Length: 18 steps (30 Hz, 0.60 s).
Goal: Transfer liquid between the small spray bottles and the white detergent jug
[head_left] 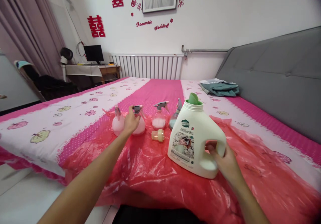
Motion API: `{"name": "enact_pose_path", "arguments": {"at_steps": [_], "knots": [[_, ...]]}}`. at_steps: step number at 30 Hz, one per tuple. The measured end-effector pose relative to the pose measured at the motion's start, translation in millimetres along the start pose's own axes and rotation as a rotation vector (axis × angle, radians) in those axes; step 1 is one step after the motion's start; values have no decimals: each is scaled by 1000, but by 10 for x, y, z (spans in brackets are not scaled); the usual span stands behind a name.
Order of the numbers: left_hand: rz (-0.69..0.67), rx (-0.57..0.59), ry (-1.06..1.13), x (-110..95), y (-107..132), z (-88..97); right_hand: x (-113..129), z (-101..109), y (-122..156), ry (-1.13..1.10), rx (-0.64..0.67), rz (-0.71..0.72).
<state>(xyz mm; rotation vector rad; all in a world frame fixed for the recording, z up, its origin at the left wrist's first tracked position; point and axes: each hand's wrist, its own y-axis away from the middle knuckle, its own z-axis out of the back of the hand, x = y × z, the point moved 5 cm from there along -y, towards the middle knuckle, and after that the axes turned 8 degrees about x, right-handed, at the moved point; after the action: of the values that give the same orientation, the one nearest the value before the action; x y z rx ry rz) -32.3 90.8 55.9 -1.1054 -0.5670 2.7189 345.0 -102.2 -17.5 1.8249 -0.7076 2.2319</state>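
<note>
Desk (82,70), beyond the bed's (163,87) far left corner, bearing a black monitor (94,53). First spray bottle (118,125), upright near the far left corner of the red plastic sheet (150,170). Left hand (130,121): fingers curled about the grey head of the second spray bottle (140,127), just beside the first. Third spray bottle (158,121), upright, near the sheet's far edge. Beige cap (157,135), on its side, just in front. Fourth spray bottle (173,120), partly hidden by the white jug (184,123), which stands between the sheet's far and near edges. Right hand (223,157): closed round the jug's handle. Folded cloths (222,88), beside the headboard (276,67).
</note>
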Motion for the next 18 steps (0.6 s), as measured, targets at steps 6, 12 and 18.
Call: {"name": "enact_pose_path", "arguments": {"at_steps": [6, 12, 18], "knots": [[-58, -116, 26, -315, 2, 296, 42, -109, -7, -72, -124, 19], [-123, -172, 69, -717, -28, 655, 17, -381, -176, -101, -29, 5], [-224, -147, 169, -1016, 143, 804, -77, -417, -292, -66, 132, -12]]}}
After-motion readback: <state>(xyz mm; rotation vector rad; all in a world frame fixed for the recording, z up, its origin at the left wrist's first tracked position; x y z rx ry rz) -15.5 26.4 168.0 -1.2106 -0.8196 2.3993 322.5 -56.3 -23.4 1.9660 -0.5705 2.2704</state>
